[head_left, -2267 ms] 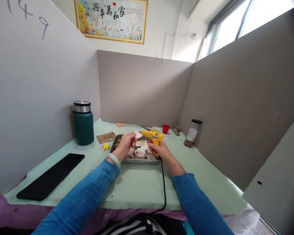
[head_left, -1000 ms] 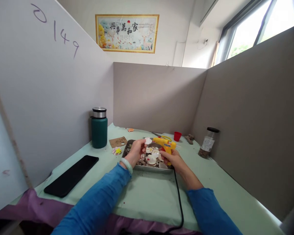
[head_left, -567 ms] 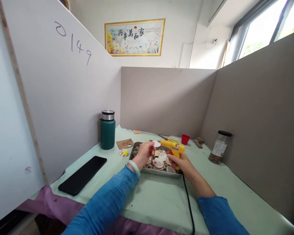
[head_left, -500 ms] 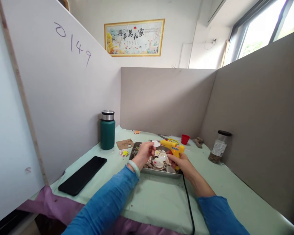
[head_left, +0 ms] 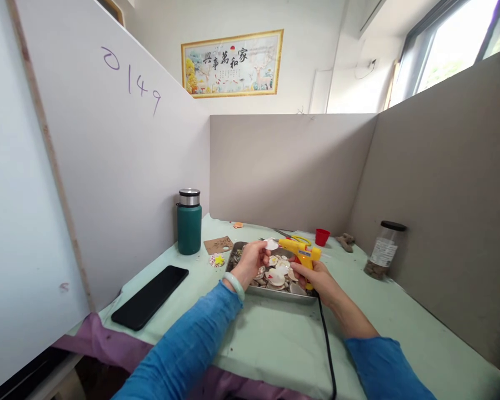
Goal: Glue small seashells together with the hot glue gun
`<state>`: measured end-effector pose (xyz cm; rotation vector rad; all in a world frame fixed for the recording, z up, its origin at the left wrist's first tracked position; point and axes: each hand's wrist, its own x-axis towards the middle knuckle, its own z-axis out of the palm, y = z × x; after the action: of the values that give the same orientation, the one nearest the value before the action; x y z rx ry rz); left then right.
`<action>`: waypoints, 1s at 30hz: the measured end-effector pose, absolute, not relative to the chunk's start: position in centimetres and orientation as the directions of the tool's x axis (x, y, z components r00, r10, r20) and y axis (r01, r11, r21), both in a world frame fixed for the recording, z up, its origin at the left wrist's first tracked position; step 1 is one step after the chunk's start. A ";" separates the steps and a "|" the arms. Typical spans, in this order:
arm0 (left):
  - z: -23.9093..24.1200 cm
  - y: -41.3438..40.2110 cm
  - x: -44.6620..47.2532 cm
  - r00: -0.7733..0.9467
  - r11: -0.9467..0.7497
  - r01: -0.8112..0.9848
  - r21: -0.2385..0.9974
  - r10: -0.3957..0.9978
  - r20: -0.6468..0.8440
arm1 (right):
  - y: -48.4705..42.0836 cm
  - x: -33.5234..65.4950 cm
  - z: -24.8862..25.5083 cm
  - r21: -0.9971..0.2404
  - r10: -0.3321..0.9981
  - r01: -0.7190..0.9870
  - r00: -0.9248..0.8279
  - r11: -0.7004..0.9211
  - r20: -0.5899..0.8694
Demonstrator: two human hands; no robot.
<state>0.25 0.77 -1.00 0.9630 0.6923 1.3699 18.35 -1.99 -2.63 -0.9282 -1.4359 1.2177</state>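
My left hand [head_left: 253, 262] pinches a white shell [head_left: 271, 244] above the metal tray [head_left: 275, 294]. In my right hand [head_left: 316, 280] is a yellow hot glue gun [head_left: 302, 249], its nozzle pointing left at the shell's edge. Whether nozzle and shell touch is too small to tell. Beneath both hands the tray holds a heap of pale shells [head_left: 278, 275], one with a small red mark. A black cord [head_left: 327, 339] runs from the glue gun's handle down over the table's front.
A black phone [head_left: 150, 297] and a green bottle [head_left: 189, 222] stand to the left. Brown card [head_left: 218, 245] and a flower-decorated disc [head_left: 216, 260] lie beside the tray. Behind are yellow-handled scissors [head_left: 302, 239] and a red cup [head_left: 322, 237]. A jar [head_left: 384, 250] stands right. Partitions enclose three sides.
The whole view has shifted slightly, so everything appears a little farther right. Both hands keep their hold, with the glue gun's nozzle still by the shell.
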 end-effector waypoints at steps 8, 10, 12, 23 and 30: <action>-1.0 0.8 0.2 0.164 -0.057 -0.485 0.873 0.974 0.155 | -2.3 18.3 -2.5 -0.977 0.954 -0.052 -0.210 0.206 0.213; -1.0 0.7 0.2 0.168 -0.055 -0.476 0.878 0.974 0.152 | -2.2 18.3 -2.5 -0.977 0.954 -0.054 -0.213 0.205 0.212; -0.9 0.6 0.2 0.164 -0.052 -0.473 0.879 0.976 0.146 | -2.2 18.3 -2.5 -0.976 0.956 -0.055 -0.196 0.209 0.216; -0.4 0.2 0.0 0.126 -0.075 -0.445 0.892 0.981 0.146 | -2.4 18.3 -2.2 -0.971 0.945 -0.028 -0.222 0.238 0.238; -0.2 -0.2 0.1 0.156 -0.061 -0.405 0.912 0.979 0.135 | -2.7 18.2 -1.9 -0.967 0.945 -0.073 -0.206 0.245 0.255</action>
<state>0.11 -0.19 -0.20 1.0523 0.7272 1.3131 18.21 -2.68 -1.95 -0.8756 -1.4381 1.1896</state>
